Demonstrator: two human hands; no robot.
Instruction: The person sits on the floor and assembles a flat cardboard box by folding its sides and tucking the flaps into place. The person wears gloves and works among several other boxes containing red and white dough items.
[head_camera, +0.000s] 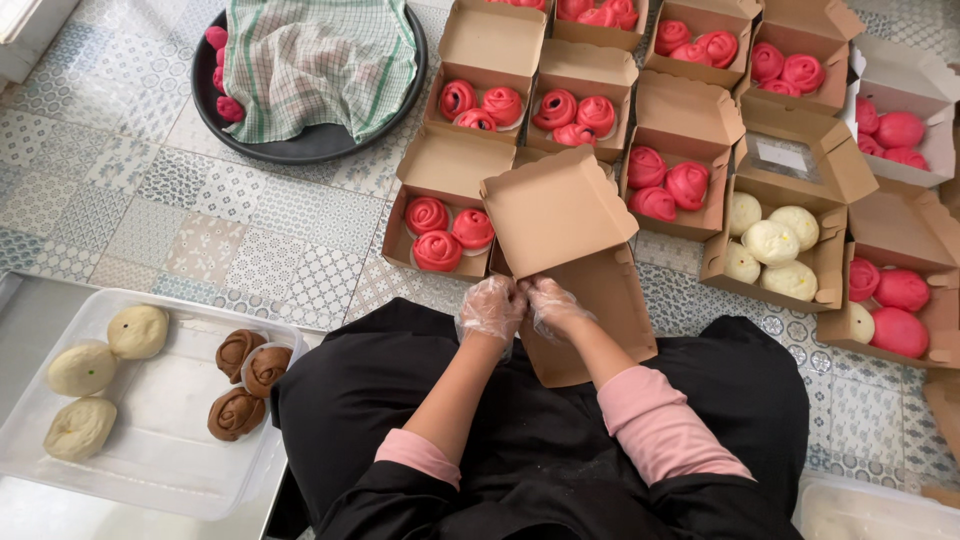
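Both my hands wear thin clear plastic gloves and meet at the near edge of a brown cardboard box (575, 265). The box lies flat-ish in front of my lap, its lid (556, 210) raised towards me. My left hand (490, 310) pinches the box's left corner. Just beside it, my right hand (552, 305) grips the same edge. The inside of this box is hidden by the lid. Right behind it stands an open box with three red rose-shaped buns (446, 230).
Several open cardboard boxes (690, 130) of red rose buns cover the tiled floor ahead; one box holds pale round buns (770, 242). A dark round tray (310, 145) under a checked cloth sits far left. A clear plastic tray (165, 420) with pale and brown buns lies near left.
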